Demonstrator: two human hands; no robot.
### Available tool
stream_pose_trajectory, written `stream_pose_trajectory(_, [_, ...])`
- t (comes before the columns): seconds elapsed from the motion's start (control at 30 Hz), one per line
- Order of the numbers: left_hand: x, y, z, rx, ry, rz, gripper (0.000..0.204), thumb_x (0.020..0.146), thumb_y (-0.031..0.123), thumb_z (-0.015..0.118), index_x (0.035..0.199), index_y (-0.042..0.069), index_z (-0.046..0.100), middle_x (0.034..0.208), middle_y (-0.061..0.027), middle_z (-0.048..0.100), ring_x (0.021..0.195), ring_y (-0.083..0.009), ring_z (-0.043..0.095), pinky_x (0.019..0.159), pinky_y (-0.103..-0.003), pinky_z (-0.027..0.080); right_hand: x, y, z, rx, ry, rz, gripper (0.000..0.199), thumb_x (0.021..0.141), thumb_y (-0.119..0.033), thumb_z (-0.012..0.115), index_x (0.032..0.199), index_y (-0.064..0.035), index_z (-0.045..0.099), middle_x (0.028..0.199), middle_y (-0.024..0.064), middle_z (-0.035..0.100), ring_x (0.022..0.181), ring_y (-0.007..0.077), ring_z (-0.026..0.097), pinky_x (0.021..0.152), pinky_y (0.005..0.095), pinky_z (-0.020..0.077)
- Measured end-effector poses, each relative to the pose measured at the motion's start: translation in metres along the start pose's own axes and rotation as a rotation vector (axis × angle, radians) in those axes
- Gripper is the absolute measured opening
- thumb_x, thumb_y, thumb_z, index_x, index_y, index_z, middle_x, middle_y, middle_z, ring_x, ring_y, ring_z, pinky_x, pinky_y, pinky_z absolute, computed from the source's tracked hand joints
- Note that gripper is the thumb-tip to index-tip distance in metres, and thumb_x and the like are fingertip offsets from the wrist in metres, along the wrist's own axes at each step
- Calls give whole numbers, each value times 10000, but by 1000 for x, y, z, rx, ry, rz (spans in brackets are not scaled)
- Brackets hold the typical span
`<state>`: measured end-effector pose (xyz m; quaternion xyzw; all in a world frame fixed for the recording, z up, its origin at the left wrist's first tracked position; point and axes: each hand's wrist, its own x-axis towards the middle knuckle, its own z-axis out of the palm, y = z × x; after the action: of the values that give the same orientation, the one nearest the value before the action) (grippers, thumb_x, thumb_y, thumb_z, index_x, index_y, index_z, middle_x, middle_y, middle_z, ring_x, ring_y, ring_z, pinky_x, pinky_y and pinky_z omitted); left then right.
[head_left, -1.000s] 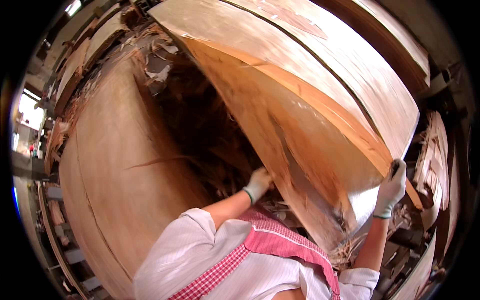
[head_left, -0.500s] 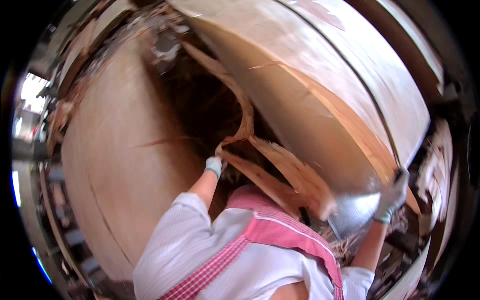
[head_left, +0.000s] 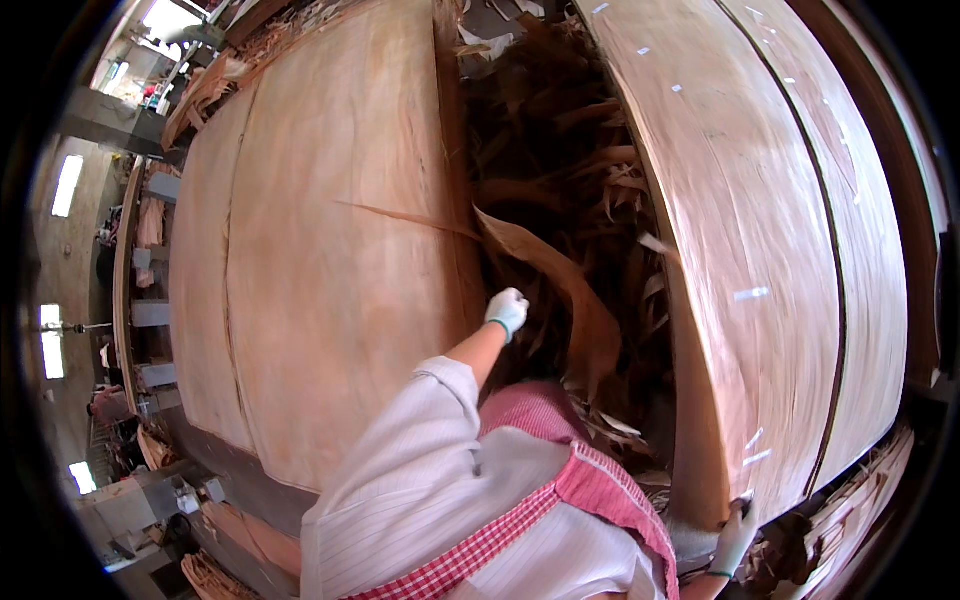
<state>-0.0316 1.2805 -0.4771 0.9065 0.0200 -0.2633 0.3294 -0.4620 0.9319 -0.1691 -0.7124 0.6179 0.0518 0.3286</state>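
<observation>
My left hand [head_left: 508,310], in a white glove with a green cuff, hangs over the dark gap between two stacks; its fingers look curled, and nothing shows in them. Just right of it, a loose curved veneer strip [head_left: 585,315] hangs in the gap, apart from the hand. At the near end of the right stack, my right hand [head_left: 737,540], gloved too, has its fingers closed on the near edge of a wood veneer sheet [head_left: 750,380]. The sheet lies over that stack, with small pale tape pieces on it; its left edge droops into the gap.
To the left stands a wide veneer stack [head_left: 340,260], with a thin splinter [head_left: 405,217] across its right edge. Many veneer scraps [head_left: 545,130] fill the gap between the stacks. More scraps [head_left: 840,530] lie beyond my right hand.
My left hand has let go of the veneer strip, which now hangs loose beside it. The raised sheet on the right has come down onto its stack. The view has turned.
</observation>
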Motion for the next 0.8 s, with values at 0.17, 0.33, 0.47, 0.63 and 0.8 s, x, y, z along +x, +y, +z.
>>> stream_pose_trajectory(0.17, [125,-125,-32,-117,324,-167,457,852,218,601,1265,40,521,1218,-251,594,1141,-397,564,970,-446,451,-9,-53,36,75,-84,-14,227,936,-135,519,1101,-15,621,929,64,650,590,103,532,452,239,400])
stream_pose_trajectory(0.33, [225,-164,-26,-439,197,-350,547,857,233,627,1331,7,471,1305,-234,549,1230,-351,516,1037,-398,405,-8,-140,115,-16,-246,-20,232,974,-138,496,1141,-38,624,944,37,643,549,86,481,491,214,355])
stream_pose_trajectory(0.47, [283,-199,-18,-676,134,-323,533,929,272,536,1399,51,418,1332,-133,532,1206,-275,501,907,-409,483,9,-178,164,-92,-425,3,274,914,7,476,1157,-8,600,1035,53,620,892,131,570,785,246,461])
stream_pose_trajectory(0.63, [313,-136,-12,-934,158,-333,468,935,195,520,1367,19,477,1373,-152,503,1235,-260,473,1049,-377,369,11,-187,203,-60,-489,96,275,922,7,459,1172,11,573,1053,93,631,973,165,598,857,283,474])
stream_pose_trajectory(0.8, [260,-86,57,-635,-2,169,385,923,155,571,1272,-3,532,1265,-186,567,1179,-285,529,1017,-357,417,3,-211,197,-172,-616,26,288,884,45,458,1140,20,589,1047,120,646,977,201,609,863,291,471])
